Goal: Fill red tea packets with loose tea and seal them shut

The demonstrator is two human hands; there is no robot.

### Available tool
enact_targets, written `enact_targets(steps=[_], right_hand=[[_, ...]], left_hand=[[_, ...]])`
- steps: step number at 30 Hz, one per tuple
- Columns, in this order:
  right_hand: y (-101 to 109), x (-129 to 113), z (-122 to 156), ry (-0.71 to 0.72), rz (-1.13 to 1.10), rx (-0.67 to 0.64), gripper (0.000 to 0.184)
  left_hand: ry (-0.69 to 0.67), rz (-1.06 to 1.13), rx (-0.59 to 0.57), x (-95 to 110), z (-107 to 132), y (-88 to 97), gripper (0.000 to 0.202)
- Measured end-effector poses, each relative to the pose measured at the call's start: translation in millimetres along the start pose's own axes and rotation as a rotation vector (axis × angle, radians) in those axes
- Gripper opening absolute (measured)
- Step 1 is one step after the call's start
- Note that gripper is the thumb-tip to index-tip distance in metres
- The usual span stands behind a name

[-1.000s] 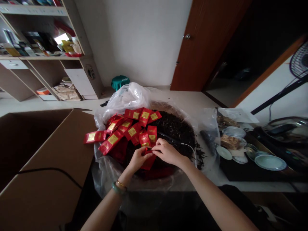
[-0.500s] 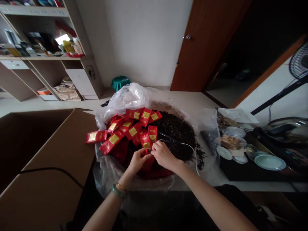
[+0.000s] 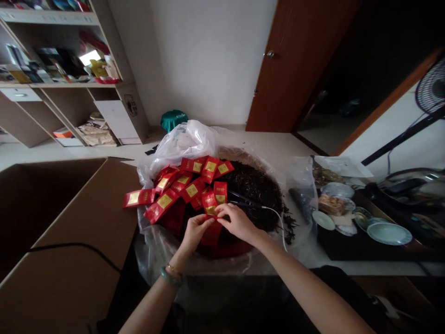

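My left hand [image 3: 193, 233] pinches the top edge of a red packet [image 3: 212, 233] between thumb and fingers. At the same edge, my right hand [image 3: 236, 221] grips the packet's other corner. The packet hangs down below my fingertips. Just beyond lie several red packets [image 3: 193, 189] with gold labels, heaped on the left side of a wide round container lined with a clear plastic bag [image 3: 189, 139]. Dark dried tea leaves [image 3: 259, 185] fill its right side. A black device [image 3: 245, 198] with a white cable [image 3: 283, 222] rests on the leaves, partly behind my right hand.
On my left stands an open cardboard box [image 3: 79, 222]. Dishes, among them a pale bowl [image 3: 389, 232], sit on a dark tray [image 3: 342, 250] to the right. A shelf unit [image 3: 134, 109], a green-covered bin [image 3: 174, 119] and a brown door [image 3: 299, 60] are farther back.
My hands have drawn slightly apart along the packet's top edge, and my right fingers have loosened from a tight curl. More of the red edge shows between them.
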State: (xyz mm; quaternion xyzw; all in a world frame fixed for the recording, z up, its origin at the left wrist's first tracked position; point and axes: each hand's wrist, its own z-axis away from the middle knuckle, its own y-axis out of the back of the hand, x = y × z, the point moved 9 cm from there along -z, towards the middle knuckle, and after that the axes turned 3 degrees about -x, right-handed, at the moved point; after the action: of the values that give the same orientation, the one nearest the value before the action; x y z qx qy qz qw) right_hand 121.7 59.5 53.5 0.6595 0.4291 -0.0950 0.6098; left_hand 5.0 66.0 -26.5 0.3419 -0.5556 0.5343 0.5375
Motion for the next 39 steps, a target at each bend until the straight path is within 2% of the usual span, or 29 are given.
enact_targets(steps=[3, 7, 11, 13, 16, 18, 22, 25, 28, 30, 32, 35, 39], right_hand=[[14.0, 6.1, -0.3, -0.025, -0.123, 0.144, 0.030], [13.4, 19.5, -5.6, -0.153, -0.228, 0.078, 0.014], [17.4, 27.8, -9.5, -0.249, -0.318, 0.079, 0.018], [20.4, 25.5, -12.1, -0.231, -0.333, 0.100, 0.017], [23.4, 22.5, -15.8, -0.201, -0.331, 0.131, 0.012], [21.3, 24.4, -18.1, -0.219, -0.311, 0.119, 0.009], [7.5, 30.1, -22.9, -0.276, -0.264, 0.008, 0.011], [8.8, 33.0, -26.5, -0.253, -0.228, -0.011, 0.007], [29.8, 46.4, -25.1, -0.227, -0.092, 0.046, 0.013], [50.0, 62.7, -19.0, -0.250, 0.153, 0.113, 0.016], [59.0, 83.6, -10.7, -0.347, 0.475, 0.088, 0.038], [45.2, 99.3, -5.3, -0.353, 0.760, -0.044, 0.051], [25.2, 100.9, -9.0, -0.320, 0.866, -0.097, 0.044]], left_hand=[[0.005, 0.080, 0.043, 6.4, -1.4, -0.8, 0.037], [0.000, 0.126, 0.048, 13.9, -5.4, -7.0, 0.037], [0.026, 0.201, 0.053, 14.9, -8.7, -10.3, 0.036], [0.045, 0.251, 0.010, 14.4, -9.7, -15.6, 0.040], [0.109, 0.242, -0.153, 9.9, -9.4, -33.1, 0.049], [0.165, 0.216, -0.216, 2.9, -8.9, -40.5, 0.051], [0.209, 0.188, -0.221, -8.4, -12.6, -42.6, 0.050], [0.227, 0.174, -0.230, -12.2, -16.0, -43.6, 0.048], [0.225, 0.178, -0.193, -11.0, -19.9, -40.9, 0.048], [0.218, 0.180, -0.157, -9.5, -22.3, -37.6, 0.048], [0.218, 0.181, -0.125, -9.2, -24.2, -34.5, 0.048], [0.202, 0.179, -0.114, -8.6, -26.2, -32.7, 0.047], [0.163, 0.182, -0.125, -6.0, -26.9, -32.4, 0.045]])
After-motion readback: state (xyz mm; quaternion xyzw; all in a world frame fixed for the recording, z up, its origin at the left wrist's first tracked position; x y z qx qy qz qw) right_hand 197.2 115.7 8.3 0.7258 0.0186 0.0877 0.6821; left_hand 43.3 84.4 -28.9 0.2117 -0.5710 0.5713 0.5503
